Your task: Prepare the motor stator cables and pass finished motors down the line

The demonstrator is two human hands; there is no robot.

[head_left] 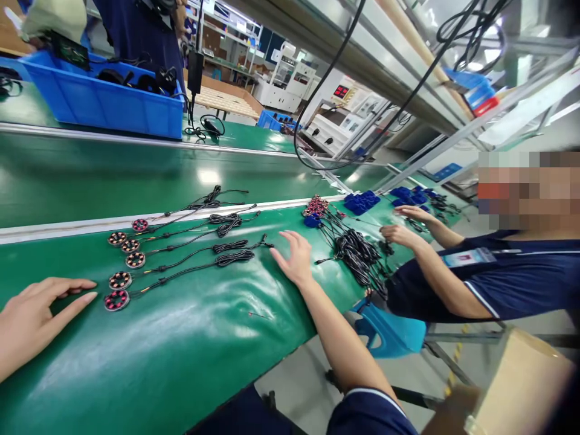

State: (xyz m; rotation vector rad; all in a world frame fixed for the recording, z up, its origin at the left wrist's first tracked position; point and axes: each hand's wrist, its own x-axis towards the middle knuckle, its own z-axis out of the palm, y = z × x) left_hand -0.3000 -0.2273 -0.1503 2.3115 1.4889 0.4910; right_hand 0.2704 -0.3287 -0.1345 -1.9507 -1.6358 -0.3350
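Observation:
Several ring-shaped coil parts with copper and pink windings lie in two staggered columns on the green mat, each with a bundled black cable running right. Closest to me is a pink-wound coil ring; my left hand is just left of it, fingers stretched and thumb apart, holding nothing. My right hand hovers by the plug ends of the nearest bundled cable, fingers spread and nothing visible in them. Behind the nearest ring sits a copper-wound coil ring.
To the right lie a heap of black cables, a cluster of pink coil rings and blue trays. A co-worker's hands work beside them. A blue bin stands across the bench, and a black cable hangs down.

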